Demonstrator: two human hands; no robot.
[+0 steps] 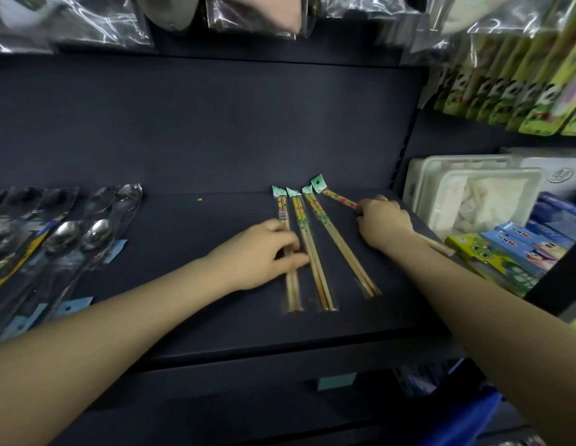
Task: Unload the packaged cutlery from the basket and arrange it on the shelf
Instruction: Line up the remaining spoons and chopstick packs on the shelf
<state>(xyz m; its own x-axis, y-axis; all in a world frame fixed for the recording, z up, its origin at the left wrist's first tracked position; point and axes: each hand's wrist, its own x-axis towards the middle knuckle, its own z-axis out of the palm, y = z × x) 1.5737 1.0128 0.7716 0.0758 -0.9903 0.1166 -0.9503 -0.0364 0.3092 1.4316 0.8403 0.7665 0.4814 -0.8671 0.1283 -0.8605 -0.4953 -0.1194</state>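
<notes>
Several packs of wooden chopsticks with green header tags lie on the dark shelf (190, 239). My left hand (260, 252) rests on the leftmost chopstick pack (292, 284), fingers curled over it. Beside it lie a second chopstick pack (315, 262) and a third chopstick pack (341, 246), untouched. My right hand (384, 223) grips a fourth chopstick pack (336, 196), which lies slanted with its tag toward the back and its far end poking out past my wrist. The basket is hidden, except perhaps a blue edge (483, 410) at the bottom right.
Packaged metal spoons (71, 236) lie in rows at the shelf's left. To the right stand white plastic trays (473, 201) and blue and green boxes (518, 252). Bagged goods hang above, green packs (521, 101) at the upper right.
</notes>
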